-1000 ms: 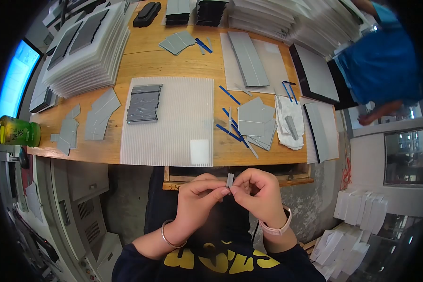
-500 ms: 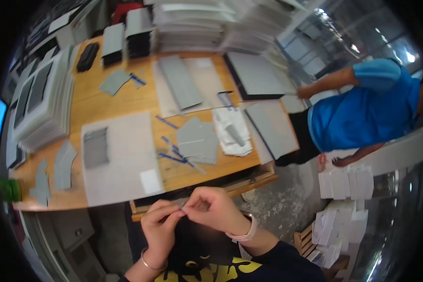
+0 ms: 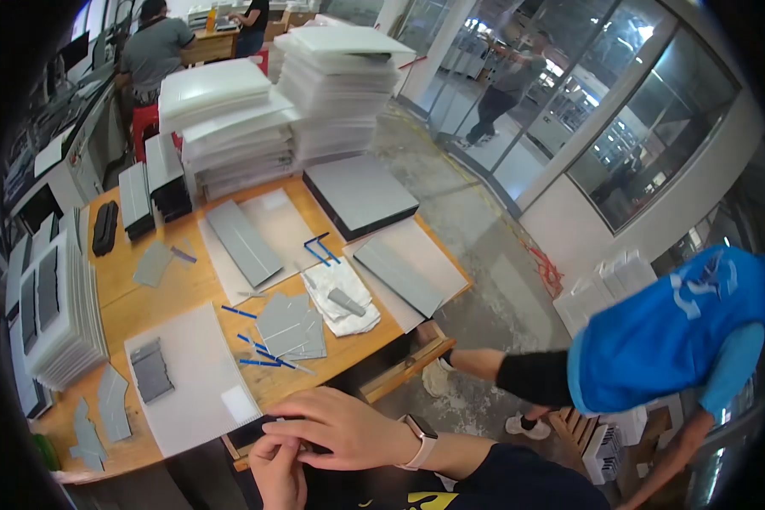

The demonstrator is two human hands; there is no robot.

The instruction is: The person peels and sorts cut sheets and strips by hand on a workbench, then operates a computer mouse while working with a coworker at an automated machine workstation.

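Note:
My right hand (image 3: 336,429) reaches across from the right, a watch on its wrist, its fingers bent over my left hand (image 3: 276,472). The fingertips of both hands meet near the table's front edge, and what lies between them is hidden. Beyond them is a translucent ribbed sheet (image 3: 191,408) bearing a stack of dark grey strips (image 3: 152,371). To its right lie grey pieces (image 3: 285,325), blue strips (image 3: 262,348) and a white cloth (image 3: 340,285) with a small grey piece on it.
Tall stacks of translucent sheets (image 3: 336,93) stand at the table's back. A thick grey stack (image 3: 361,195) sits at the right corner. An open drawer (image 3: 408,365) juts from the front. A person in blue (image 3: 667,331) bends at the right; other people are farther off.
The view has swung right and up. My right hand has moved over my left hand, and the small grey piece between my fingertips no longer shows. The person in blue has come nearer and bent down.

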